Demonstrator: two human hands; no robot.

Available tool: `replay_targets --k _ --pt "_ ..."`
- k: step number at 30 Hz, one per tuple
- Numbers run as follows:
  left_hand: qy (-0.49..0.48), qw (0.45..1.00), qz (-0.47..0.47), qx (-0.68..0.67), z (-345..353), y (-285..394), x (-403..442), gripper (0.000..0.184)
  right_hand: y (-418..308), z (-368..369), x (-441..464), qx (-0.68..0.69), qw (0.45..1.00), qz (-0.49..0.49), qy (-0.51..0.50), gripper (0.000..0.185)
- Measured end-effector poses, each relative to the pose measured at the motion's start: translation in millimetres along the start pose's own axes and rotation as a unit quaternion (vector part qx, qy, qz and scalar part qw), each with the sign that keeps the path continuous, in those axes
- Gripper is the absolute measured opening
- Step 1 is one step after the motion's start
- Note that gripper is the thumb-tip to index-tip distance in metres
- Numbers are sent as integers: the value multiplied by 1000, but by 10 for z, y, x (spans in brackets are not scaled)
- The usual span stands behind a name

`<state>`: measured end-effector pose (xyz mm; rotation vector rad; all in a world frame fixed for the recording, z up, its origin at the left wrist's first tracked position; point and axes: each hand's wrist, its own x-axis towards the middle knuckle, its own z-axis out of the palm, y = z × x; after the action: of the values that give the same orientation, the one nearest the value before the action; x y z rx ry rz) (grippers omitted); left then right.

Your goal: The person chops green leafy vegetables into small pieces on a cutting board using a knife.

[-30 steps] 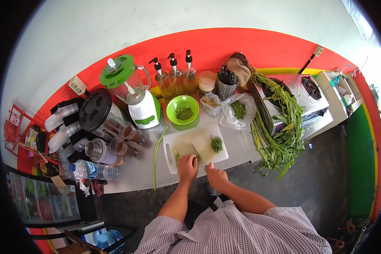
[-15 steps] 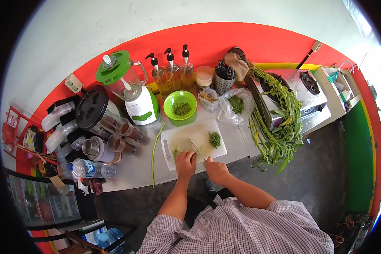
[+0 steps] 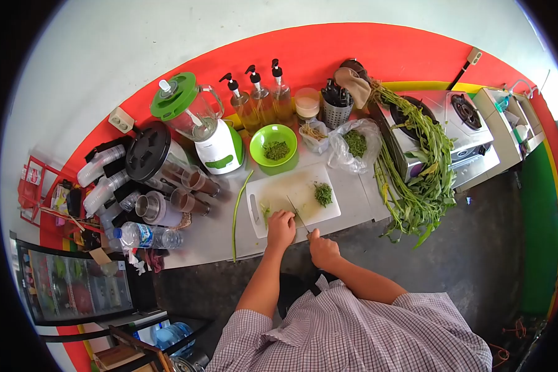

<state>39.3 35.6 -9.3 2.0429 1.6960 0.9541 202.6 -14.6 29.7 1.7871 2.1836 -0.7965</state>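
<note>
My right hand (image 3: 324, 249) is wrapped round the handle of a knife (image 3: 296, 209). The knife's blade points away from me over the white cutting board (image 3: 273, 187). Just left of the blade, my left hand (image 3: 281, 230) rests on the near part of the board with its fingers curled down. Whatever lies under those fingers is hidden. Pale green cut bits (image 3: 265, 211) lie on the board to the left of that hand. A small heap of chopped greens (image 3: 323, 194) sits toward the board's right edge.
A long green stem (image 3: 239, 214) lies left of the board. Behind stand a green bowl (image 3: 256, 147) of chopped greens, a blender (image 3: 217, 152) and a plastic bag (image 3: 369, 141) of greens. Leafy stalks (image 3: 425, 180) drape over the stove (image 3: 474, 141). A water bottle (image 3: 158, 237) lies at left.
The view has shifted, so the counter appears farther right and slightly higher. Relative to the board, my right hand and the knife have come a little toward me. My left hand stays about in place.
</note>
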Motion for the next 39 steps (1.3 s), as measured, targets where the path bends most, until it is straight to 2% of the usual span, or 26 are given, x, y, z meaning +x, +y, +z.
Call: replay_targets --k 2,6,10,14,19,24,26,29,35,39 --pt "-18 998 -29 47 -41 106 65 9 13 55 11 0 1000 4 20 53" --pt "-13 998 -35 50 -43 167 -11 12 40 60 54 18 999 -20 36 53" --pt "-17 997 -24 73 -25 272 -126 27 106 80 57 34 997 -20 69 55" --pt "-42 987 -7 157 14 405 -247 47 293 22 30 84 994 36 57 55" --pt "-67 986 -4 150 44 526 -192 51 458 -132 -26 137 984 74 87 51" --pt "-100 986 10 131 -39 457 -206 56 390 -176 -57 172 984 34 22 51" --pt "-117 982 60 134 -76 382 -277 61 349 -150 -47 170 985 35 18 50" --pt "-120 980 67 146 -151 389 -334 63 329 -149 -19 168 985 37 10 49" --pt "-209 965 2 161 -143 296 -389 63 242 -291 -79 141 989 40 -12 48" --pt "-219 964 20 151 -141 166 -426 68 146 -243 -94 135 990 45 -23 48"
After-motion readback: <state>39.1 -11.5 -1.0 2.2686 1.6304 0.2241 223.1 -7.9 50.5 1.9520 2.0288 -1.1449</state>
